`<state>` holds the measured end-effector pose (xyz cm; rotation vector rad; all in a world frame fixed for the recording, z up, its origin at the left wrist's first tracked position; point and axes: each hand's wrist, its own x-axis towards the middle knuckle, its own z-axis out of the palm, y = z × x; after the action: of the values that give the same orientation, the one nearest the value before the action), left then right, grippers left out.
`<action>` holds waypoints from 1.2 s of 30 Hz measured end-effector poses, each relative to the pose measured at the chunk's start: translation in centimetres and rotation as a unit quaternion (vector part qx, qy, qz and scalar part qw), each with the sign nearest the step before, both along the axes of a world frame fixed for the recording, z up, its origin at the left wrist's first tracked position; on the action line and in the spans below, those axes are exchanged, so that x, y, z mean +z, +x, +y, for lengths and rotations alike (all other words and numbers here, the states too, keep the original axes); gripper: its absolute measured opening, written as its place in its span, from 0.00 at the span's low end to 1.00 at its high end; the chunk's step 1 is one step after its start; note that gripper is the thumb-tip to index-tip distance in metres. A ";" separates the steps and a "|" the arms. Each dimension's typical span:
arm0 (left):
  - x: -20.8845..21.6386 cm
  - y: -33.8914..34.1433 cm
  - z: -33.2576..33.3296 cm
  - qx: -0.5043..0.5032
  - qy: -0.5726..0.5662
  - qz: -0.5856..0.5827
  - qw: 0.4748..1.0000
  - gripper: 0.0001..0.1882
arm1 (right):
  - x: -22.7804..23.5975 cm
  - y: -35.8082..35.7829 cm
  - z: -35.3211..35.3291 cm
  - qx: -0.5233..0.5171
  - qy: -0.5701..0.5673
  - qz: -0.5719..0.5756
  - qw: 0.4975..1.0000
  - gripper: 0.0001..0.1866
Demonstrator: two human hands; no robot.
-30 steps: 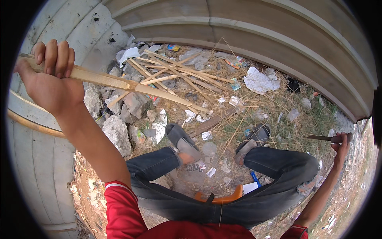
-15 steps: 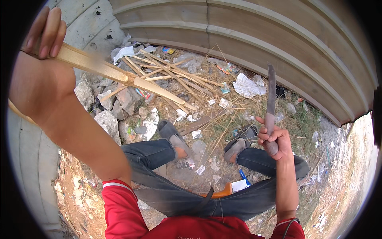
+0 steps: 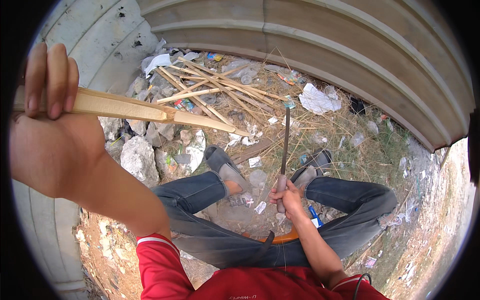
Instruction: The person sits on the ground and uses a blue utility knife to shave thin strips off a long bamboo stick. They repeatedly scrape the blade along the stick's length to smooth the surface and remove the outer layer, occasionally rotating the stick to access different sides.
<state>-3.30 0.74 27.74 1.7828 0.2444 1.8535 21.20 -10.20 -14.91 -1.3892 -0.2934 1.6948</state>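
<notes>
My left hand (image 3: 57, 120) is raised at the far left, its fingers wrapped round a split bamboo strip (image 3: 125, 107). The strip reaches to the right, and its pale inner face shows with a notch or joint partway along. My right hand (image 3: 287, 200) grips the grey handle of a long-bladed knife (image 3: 286, 145) between my knees. The blade points away from me, narrow side showing, and stands apart from the strip. Beyond the strip lies a pile of thin bamboo sticks (image 3: 210, 85) on the ground.
A corrugated metal fence (image 3: 325, 35) curves across the back and right. Pale panels (image 3: 95, 40) stand at the left. Rocks (image 3: 140, 157), plastic litter, white paper (image 3: 320, 99) and dry grass surround my sandalled feet. An orange object (image 3: 280, 238) and a blue one (image 3: 315, 215) lie near my lap.
My right hand has brought the knife leftward and nearer my middle, with its blade turned edge-on. My left hand and the bamboo strip have dropped slightly, and the strip lies flatter.
</notes>
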 end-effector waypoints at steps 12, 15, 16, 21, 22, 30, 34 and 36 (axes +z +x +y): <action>-7.3 4.3 7.5 0.143 -0.129 -0.135 0.972 0.37 | -1.4 0.2 -0.1 0.001 0.163 -0.295 0.942 0.32; -9.8 4.4 8.4 0.041 -0.120 -0.132 0.983 0.42 | -2.4 0.0 -0.1 0.029 0.136 -0.325 0.936 0.32; -11.0 4.5 8.6 0.033 -0.139 -0.141 0.980 0.44 | -3.0 -0.5 -0.6 0.039 0.170 -0.398 0.901 0.32; -22.2 7.4 9.7 0.021 -0.206 -0.165 0.964 0.42 | -4.2 -0.6 -0.8 -0.033 0.146 -0.300 0.942 0.28; -23.8 7.6 9.5 0.020 -0.216 -0.155 0.964 0.41 | -3.7 -0.4 -0.5 -0.012 0.136 -0.287 0.948 0.27; -29.1 11.6 11.0 0.019 -0.293 -0.159 0.943 0.39 | 3.8 0.0 -0.3 0.005 0.176 -0.138 0.975 0.21; -28.9 11.2 13.1 0.009 -0.323 -0.134 0.937 0.41 | 6.0 0.9 1.0 0.061 0.106 -0.134 0.983 0.19; -29.8 11.3 13.7 -0.021 -0.278 -0.147 0.949 0.42 | 5.3 0.5 1.0 0.080 0.120 -0.209 0.967 0.18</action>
<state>8.03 14.45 -2.08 1.1099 0.5481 1.7630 21.69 -9.23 -9.58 -1.5593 -0.8403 1.4195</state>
